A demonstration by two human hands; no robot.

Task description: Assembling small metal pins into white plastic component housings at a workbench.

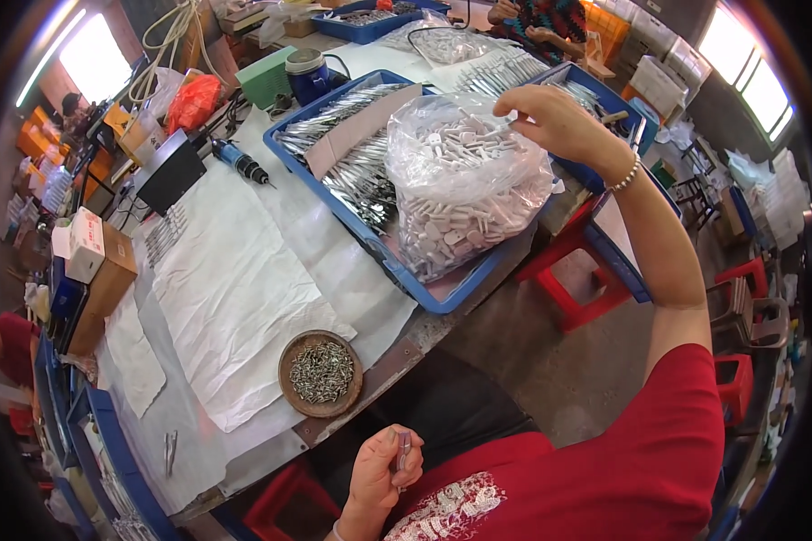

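Observation:
My left hand (384, 467) is closed in front of my body, near the table edge. A small greyish-mauve piece (403, 448) shows between its thumb and fingers; its kind is not clear. My right hand (559, 126) reaches out over the far right rim of a clear plastic bag (406, 144), its fingers bent and apart, with nothing visible in them. The bag is full of small white plastic parts (469, 221). It rests in a blue tray (379, 255) beside many slender silver metal pieces (356, 185) and a cardboard strip (361, 135).
A round brown bowl (289, 386) of small metal screws or pins sits at the table's near edge. White sheets (235, 298) cover the tabletop. A power screwdriver (241, 162) lies farther back. Red stools (586, 279) stand right of the table. Another person (550, 27) sits at the far end.

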